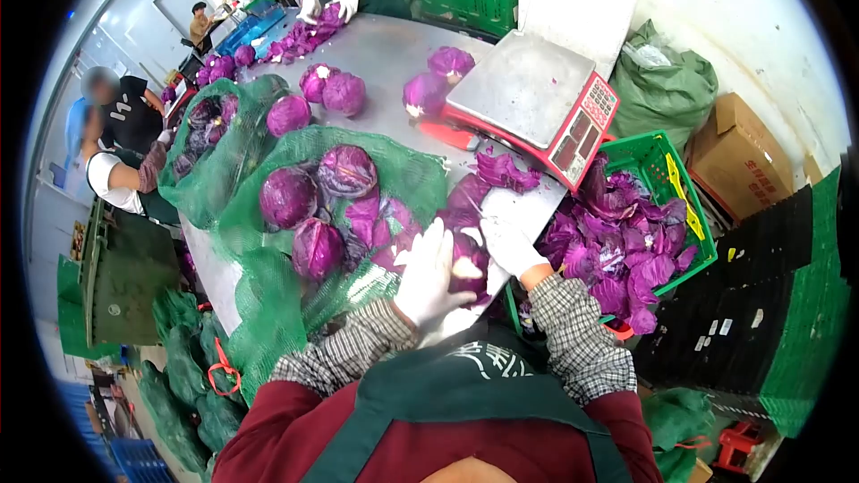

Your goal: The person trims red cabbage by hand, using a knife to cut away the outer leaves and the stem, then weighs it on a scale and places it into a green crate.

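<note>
My left grip [428, 275], gloved in white, is spread with its fingers loosely extended against the side of a purple cabbage [470, 279] at the near edge of the metal surface [394, 46]. My right grip [512, 237] is just beside that cabbage, and I cannot tell whether it is closed on anything. Left of my hands, more cabbages [288, 197] lie on green netting [394, 154]; to the right, loose leaves [617, 255] fill a green crate [710, 250].

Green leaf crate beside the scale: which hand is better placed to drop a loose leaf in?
Right, probably: the right hand is nearer the crate, which sits on that side. The left hand is farther off, by a cut cabbage.
</note>
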`<state>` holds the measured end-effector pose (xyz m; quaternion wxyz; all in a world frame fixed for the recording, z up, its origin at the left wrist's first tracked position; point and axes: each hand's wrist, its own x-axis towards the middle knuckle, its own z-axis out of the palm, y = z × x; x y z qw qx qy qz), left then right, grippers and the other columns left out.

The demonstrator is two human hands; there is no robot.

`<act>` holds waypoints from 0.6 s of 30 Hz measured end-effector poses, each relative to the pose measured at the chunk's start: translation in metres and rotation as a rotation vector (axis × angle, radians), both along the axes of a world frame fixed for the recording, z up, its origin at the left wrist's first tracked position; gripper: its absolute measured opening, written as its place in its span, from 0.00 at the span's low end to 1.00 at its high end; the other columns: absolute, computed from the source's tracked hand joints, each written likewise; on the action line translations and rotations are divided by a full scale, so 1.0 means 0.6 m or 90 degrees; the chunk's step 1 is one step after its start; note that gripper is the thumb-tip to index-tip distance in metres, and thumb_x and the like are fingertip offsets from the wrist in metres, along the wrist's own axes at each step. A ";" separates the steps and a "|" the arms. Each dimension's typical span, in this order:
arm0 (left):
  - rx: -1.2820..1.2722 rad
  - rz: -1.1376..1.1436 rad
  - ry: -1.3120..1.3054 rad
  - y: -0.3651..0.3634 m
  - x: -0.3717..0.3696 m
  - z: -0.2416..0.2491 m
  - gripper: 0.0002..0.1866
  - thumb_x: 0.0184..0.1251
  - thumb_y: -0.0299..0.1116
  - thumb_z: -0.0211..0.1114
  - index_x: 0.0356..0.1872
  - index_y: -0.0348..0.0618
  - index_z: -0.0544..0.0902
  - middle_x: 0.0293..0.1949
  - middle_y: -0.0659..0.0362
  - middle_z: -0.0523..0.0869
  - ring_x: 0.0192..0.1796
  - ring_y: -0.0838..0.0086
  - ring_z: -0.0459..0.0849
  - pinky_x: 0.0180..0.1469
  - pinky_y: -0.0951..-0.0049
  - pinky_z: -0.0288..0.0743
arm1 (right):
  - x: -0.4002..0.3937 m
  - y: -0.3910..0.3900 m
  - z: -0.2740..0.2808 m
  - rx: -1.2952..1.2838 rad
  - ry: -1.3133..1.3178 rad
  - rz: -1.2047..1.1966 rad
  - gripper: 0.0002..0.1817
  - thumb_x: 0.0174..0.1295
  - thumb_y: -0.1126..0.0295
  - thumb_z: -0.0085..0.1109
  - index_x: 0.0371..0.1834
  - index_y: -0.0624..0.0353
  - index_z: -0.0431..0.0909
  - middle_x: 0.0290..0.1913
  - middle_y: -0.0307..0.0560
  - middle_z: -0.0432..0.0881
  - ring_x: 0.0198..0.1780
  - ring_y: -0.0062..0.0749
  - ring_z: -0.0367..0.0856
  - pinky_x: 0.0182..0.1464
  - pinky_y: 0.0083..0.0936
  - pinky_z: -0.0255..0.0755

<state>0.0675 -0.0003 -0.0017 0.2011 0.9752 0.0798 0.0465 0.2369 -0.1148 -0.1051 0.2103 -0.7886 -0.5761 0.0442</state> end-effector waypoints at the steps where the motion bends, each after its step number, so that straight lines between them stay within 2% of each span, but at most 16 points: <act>1: 0.002 -0.008 -0.017 -0.004 -0.011 -0.001 0.59 0.39 0.49 0.79 0.67 0.23 0.53 0.70 0.31 0.52 0.73 0.41 0.52 0.73 0.49 0.47 | 0.002 -0.003 0.011 0.000 -0.011 -0.028 0.17 0.65 0.70 0.40 0.51 0.67 0.74 0.49 0.60 0.79 0.52 0.51 0.77 0.59 0.39 0.68; 2: -0.003 0.001 -0.043 0.003 -0.022 -0.017 0.61 0.37 0.47 0.80 0.68 0.23 0.51 0.69 0.30 0.51 0.73 0.41 0.51 0.73 0.48 0.46 | -0.007 0.002 -0.013 0.187 -0.035 -0.066 0.15 0.65 0.71 0.41 0.47 0.65 0.75 0.47 0.61 0.79 0.50 0.52 0.78 0.56 0.41 0.69; 3: -0.002 -0.002 -0.097 0.017 -0.040 -0.035 0.64 0.36 0.46 0.81 0.69 0.24 0.48 0.70 0.31 0.51 0.73 0.42 0.51 0.74 0.51 0.47 | -0.001 -0.012 -0.035 0.141 0.062 -0.120 0.15 0.65 0.71 0.41 0.47 0.65 0.76 0.47 0.61 0.79 0.50 0.52 0.78 0.56 0.41 0.69; 5: -0.169 0.066 -0.085 0.042 -0.064 -0.027 0.67 0.36 0.46 0.82 0.70 0.25 0.44 0.70 0.33 0.53 0.73 0.45 0.53 0.74 0.56 0.48 | 0.004 -0.052 0.050 0.042 0.248 -0.227 0.14 0.65 0.72 0.41 0.46 0.65 0.76 0.48 0.61 0.79 0.51 0.52 0.78 0.56 0.39 0.69; 6: -0.277 0.065 -0.081 0.053 -0.071 -0.015 0.68 0.35 0.47 0.82 0.71 0.26 0.42 0.69 0.34 0.56 0.73 0.47 0.55 0.74 0.59 0.50 | 0.008 -0.083 0.094 -0.046 0.204 -0.277 0.15 0.67 0.71 0.41 0.50 0.66 0.75 0.51 0.62 0.78 0.53 0.51 0.77 0.57 0.37 0.69; 7: -0.270 0.073 -0.047 0.057 -0.075 -0.002 0.68 0.36 0.48 0.82 0.71 0.26 0.42 0.68 0.35 0.58 0.71 0.47 0.57 0.72 0.58 0.54 | 0.020 -0.111 0.116 -0.132 0.159 -0.323 0.17 0.69 0.70 0.41 0.54 0.67 0.73 0.53 0.63 0.77 0.54 0.51 0.77 0.58 0.35 0.69; 9: -0.121 0.057 -0.013 0.068 -0.072 0.000 0.68 0.37 0.50 0.81 0.71 0.25 0.43 0.68 0.34 0.57 0.70 0.46 0.60 0.71 0.56 0.56 | 0.048 -0.186 0.049 0.189 0.003 -0.391 0.22 0.70 0.67 0.42 0.60 0.71 0.70 0.57 0.65 0.76 0.58 0.49 0.75 0.58 0.36 0.70; 10: -0.071 0.041 -0.021 0.068 -0.060 -0.002 0.66 0.37 0.52 0.80 0.71 0.27 0.46 0.68 0.35 0.58 0.68 0.44 0.61 0.69 0.55 0.58 | 0.041 -0.197 0.064 0.173 0.043 -0.451 0.22 0.71 0.66 0.42 0.63 0.71 0.67 0.61 0.65 0.72 0.60 0.51 0.73 0.61 0.35 0.67; 11: 0.017 0.057 0.000 0.054 -0.042 0.003 0.62 0.37 0.54 0.79 0.70 0.30 0.53 0.67 0.38 0.61 0.64 0.44 0.65 0.67 0.54 0.61 | 0.036 -0.208 0.097 0.160 0.076 -0.515 0.24 0.72 0.66 0.42 0.65 0.71 0.64 0.65 0.64 0.69 0.61 0.53 0.71 0.65 0.34 0.63; 13: 0.058 0.072 0.069 0.027 -0.009 0.023 0.57 0.37 0.56 0.77 0.68 0.33 0.60 0.66 0.41 0.64 0.59 0.47 0.69 0.63 0.55 0.65 | 0.010 -0.192 0.134 0.183 0.126 -0.440 0.23 0.72 0.68 0.42 0.64 0.74 0.63 0.66 0.65 0.67 0.68 0.50 0.66 0.70 0.33 0.59; 14: 0.081 0.057 0.057 0.019 0.001 0.022 0.56 0.37 0.56 0.77 0.67 0.33 0.62 0.66 0.41 0.65 0.58 0.48 0.69 0.62 0.55 0.65 | -0.012 -0.178 0.147 0.208 0.176 -0.323 0.23 0.72 0.68 0.41 0.65 0.74 0.63 0.65 0.67 0.67 0.67 0.50 0.67 0.69 0.35 0.59; 15: 0.106 0.047 0.047 0.014 0.005 0.019 0.55 0.38 0.57 0.76 0.66 0.33 0.63 0.65 0.41 0.66 0.57 0.49 0.70 0.61 0.55 0.66 | -0.027 -0.164 0.131 0.181 0.095 -0.210 0.22 0.70 0.71 0.41 0.63 0.73 0.66 0.63 0.66 0.70 0.66 0.51 0.69 0.69 0.36 0.60; 16: 0.132 0.039 0.038 0.012 0.008 0.016 0.54 0.38 0.57 0.76 0.65 0.33 0.64 0.65 0.42 0.67 0.56 0.50 0.70 0.60 0.55 0.66 | -0.048 -0.140 0.123 0.159 0.172 -0.138 0.21 0.65 0.75 0.42 0.60 0.70 0.70 0.59 0.65 0.73 0.63 0.50 0.72 0.68 0.38 0.62; 17: 0.137 0.038 0.039 0.011 0.010 0.014 0.54 0.38 0.57 0.75 0.66 0.33 0.64 0.65 0.41 0.67 0.56 0.49 0.70 0.60 0.55 0.66 | -0.069 -0.118 0.101 0.116 0.155 -0.074 0.22 0.60 0.76 0.43 0.58 0.68 0.72 0.56 0.64 0.76 0.60 0.49 0.74 0.67 0.39 0.63; 18: 0.140 0.040 0.040 0.011 0.011 0.011 0.54 0.39 0.57 0.75 0.66 0.32 0.64 0.65 0.41 0.67 0.56 0.49 0.70 0.60 0.55 0.66 | -0.087 -0.097 0.072 0.031 0.261 -0.114 0.23 0.59 0.75 0.44 0.59 0.67 0.72 0.55 0.62 0.77 0.59 0.48 0.75 0.65 0.40 0.65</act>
